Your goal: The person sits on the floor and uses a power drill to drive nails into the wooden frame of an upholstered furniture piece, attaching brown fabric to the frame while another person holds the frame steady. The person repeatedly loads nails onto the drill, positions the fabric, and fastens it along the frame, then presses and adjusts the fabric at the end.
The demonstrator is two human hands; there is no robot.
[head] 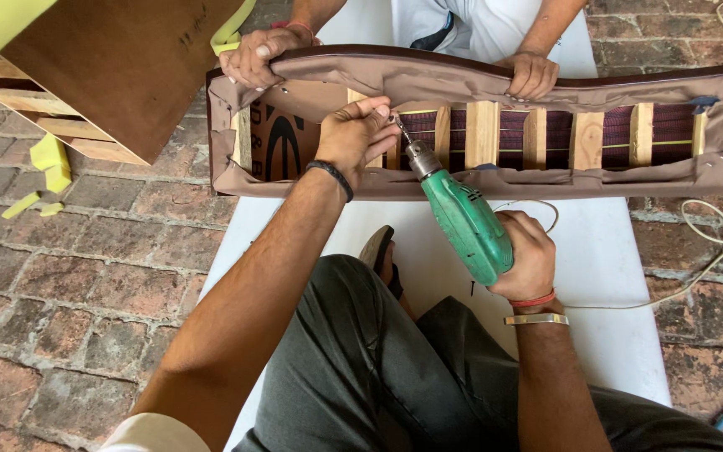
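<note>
Pictured from above: green drill (464, 224) gripped in right hand (527, 258), fingers wrapped tight round the handle, bit angled up-left into a wood slat of the frame (479, 134). Left hand (353, 134) pinched narrow at the bit tip, thumb & forefinger closed on what looks like a screw, too small to tell for sure. Frame lying on its side across a white sheet (604, 251) on brick floor (85, 268), brown fabric (428, 79) folded over the edges, slats & straps showing inside. Opposite, co-worker's hands (257, 57) pressing down on the top rail, both touching fabric.

To do this step well, by judgement: keep bit in line w/ the screw, not slanted; start slow; pull left fingertips clear once threads bite; steady push from the right wrist; keep cord (705, 243) away from the chuck; fabric taut, no wrinkles under the head.
</note>
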